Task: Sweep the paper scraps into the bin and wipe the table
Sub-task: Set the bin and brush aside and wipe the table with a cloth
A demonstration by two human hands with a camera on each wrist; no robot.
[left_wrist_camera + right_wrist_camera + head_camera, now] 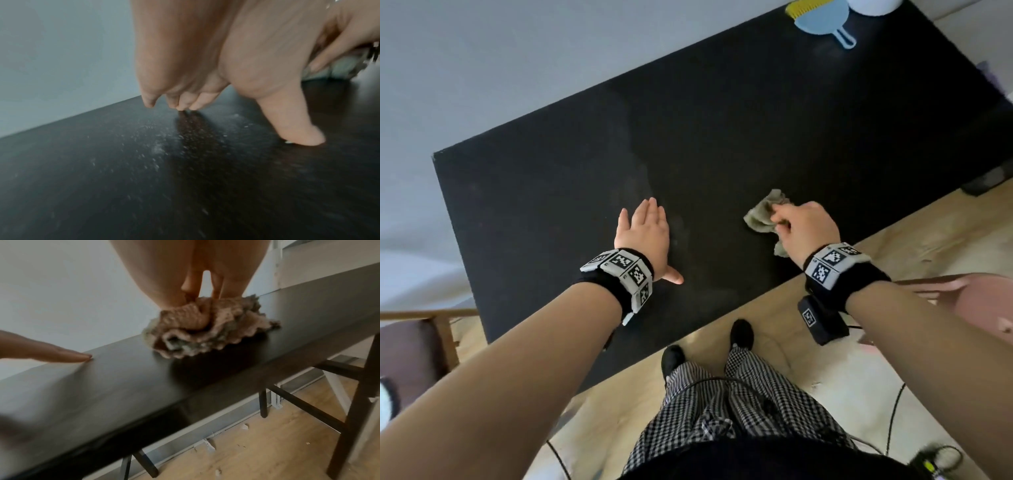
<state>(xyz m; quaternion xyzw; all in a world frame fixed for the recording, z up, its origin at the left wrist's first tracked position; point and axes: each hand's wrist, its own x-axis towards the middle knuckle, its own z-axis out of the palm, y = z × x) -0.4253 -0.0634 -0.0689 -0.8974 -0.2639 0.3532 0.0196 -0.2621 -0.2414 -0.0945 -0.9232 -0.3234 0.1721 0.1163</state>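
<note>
A crumpled grey-beige cloth (763, 214) lies on the black table (722, 130) near its front edge. My right hand (796, 224) grips the cloth from above; in the right wrist view the cloth (207, 334) bunches under the curled fingers (190, 283). My left hand (645, 233) rests flat on the table to the cloth's left, fingers straight and thumb spread. In the left wrist view the fingertips (183, 105) and thumb touch the tabletop (102, 162), which shows fine pale specks and smears. No bin is in view.
A blue dustpan with a yellow brush (822, 17) lies at the table's far end beside a white object (873, 5). Chairs stand at the left (410, 346) and right (983, 305). Paper scraps (205, 446) lie on the wooden floor under the table. Cables run across the floor.
</note>
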